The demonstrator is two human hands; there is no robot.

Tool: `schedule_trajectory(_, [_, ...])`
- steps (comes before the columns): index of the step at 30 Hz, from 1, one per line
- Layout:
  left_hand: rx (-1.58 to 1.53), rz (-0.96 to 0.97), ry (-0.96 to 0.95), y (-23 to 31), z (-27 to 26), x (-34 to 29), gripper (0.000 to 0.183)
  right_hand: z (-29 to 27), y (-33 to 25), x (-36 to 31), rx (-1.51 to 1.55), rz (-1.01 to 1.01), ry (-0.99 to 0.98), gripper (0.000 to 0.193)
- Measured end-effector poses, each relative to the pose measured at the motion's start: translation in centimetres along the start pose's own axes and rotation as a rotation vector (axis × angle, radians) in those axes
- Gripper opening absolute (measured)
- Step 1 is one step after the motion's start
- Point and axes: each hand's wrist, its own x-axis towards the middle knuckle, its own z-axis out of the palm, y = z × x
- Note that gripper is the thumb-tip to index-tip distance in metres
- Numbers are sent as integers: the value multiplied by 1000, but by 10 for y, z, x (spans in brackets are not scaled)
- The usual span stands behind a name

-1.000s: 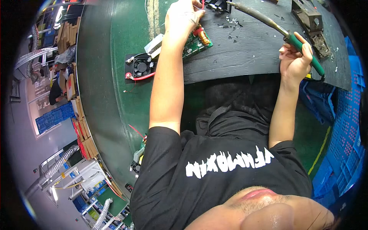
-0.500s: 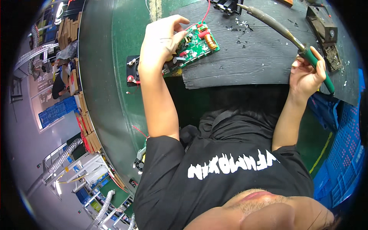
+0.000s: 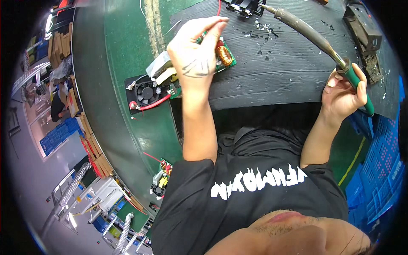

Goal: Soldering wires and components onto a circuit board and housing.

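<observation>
My right hand (image 3: 343,95) is wrapped round the green handle of a soldering iron (image 3: 301,32). The iron's tip is up by a black finned part (image 3: 246,7) at the top edge; whether they touch I cannot tell. Thumb and forefinger of my left hand (image 3: 199,46) are pinched together on a thin red wire (image 3: 219,7), which runs up out of view. Beneath that hand lies a green circuit board (image 3: 229,63) with a copper coil (image 3: 224,55), mostly hidden by the hand. A black fan (image 3: 146,93) with a thick red lead sits at the board's left end.
Black boarding (image 3: 263,80) with scattered dark and pale scraps covers the bench. A worn metal holder (image 3: 363,32) stands at far right, above blue crates (image 3: 382,148). Another small board with a fan (image 3: 160,182) lies by my left sleeve. Cartons (image 3: 95,144) line the left.
My left hand has shifted right across the board, its thumb and forefinger now closed on the red wire. The fan has come into fuller view. My right hand and the iron have moved slightly.
</observation>
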Motion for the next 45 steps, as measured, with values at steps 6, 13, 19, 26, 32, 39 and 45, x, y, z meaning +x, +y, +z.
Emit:
schedule_trajectory(6, [1, 68, 56, 7, 16, 9, 13, 3, -3, 0, 15, -7, 10, 47])
schedule_trajectory(13, [209, 249, 33, -2, 16, 1, 12, 3, -2, -3, -15, -18, 13, 46])
schedule_trajectory(19, [382, 455, -24, -9, 13, 8, 14, 3, 0, -1, -55, -48, 129, 47])
schedule_trajectory(26, [1, 613, 138, -14, 36, 23, 19, 4, 1, -2, -107, -41, 56, 47])
schedule_trajectory(32, [97, 741, 127, -4, 34, 24, 16, 2, -3, -4, -179, -40, 13, 47])
schedule_trajectory(39, [540, 361, -113, 29, 18, 15, 18, 5, -3, -5, -286, -48, -14, 48])
schedule_trajectory(45, [570, 380, -119, 29, 19, 15, 18, 12, -2, -8, -374, -6, -11, 49])
